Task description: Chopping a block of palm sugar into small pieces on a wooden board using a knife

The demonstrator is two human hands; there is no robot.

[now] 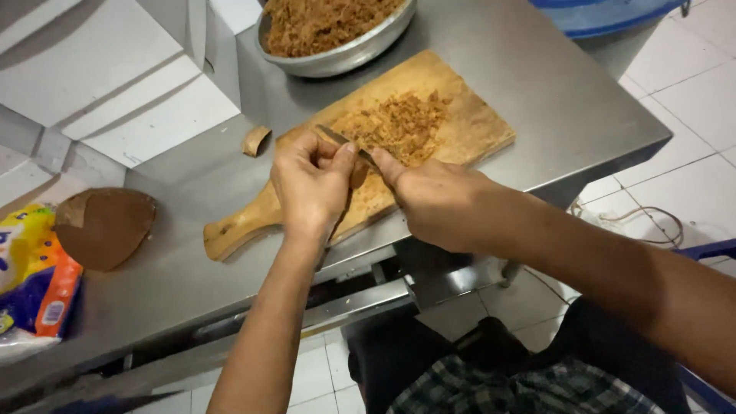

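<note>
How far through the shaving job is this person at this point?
Done: a full metal bowl of brown shavings, plus a pile of shavings on the cutting board. In hand: the right hand works a knife against a small brown piece held by the left hand. Left: a large brown block and a small chunk lie uncut.

A round metal bowl (360,47) heaped with brown shredded stuff stands at the far edge of the steel table (552,92). A small curved brown shell fragment (255,140) lies on the table to the left, well apart from a larger brown half shell (103,226) nearer the table's left end. Just beside that shell sits a colourful plastic packet (31,280). White floor tiles (690,84) show to the right, with a thin cable (652,222) lying on them.
</note>
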